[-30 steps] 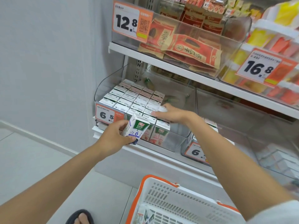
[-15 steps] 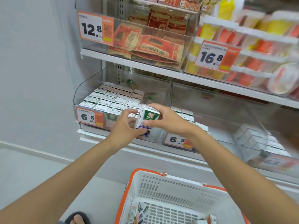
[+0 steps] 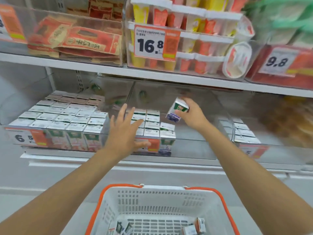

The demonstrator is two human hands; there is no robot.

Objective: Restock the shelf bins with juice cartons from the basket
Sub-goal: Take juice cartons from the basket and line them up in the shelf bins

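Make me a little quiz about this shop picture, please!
1. True or false: the right hand holds a juice carton.
2. The left hand has its fingers: A spread open, B curled round a carton, C inside the basket?
3. Fill the gap: the basket's handles are ___.
Key: 1 true; 2 A; 3 orange.

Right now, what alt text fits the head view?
The right hand holds a juice carton above the part-filled middle bin while the open left hand hovers before its stocked cartons. A white, orange-rimmed basket holding loose cartons sits below.
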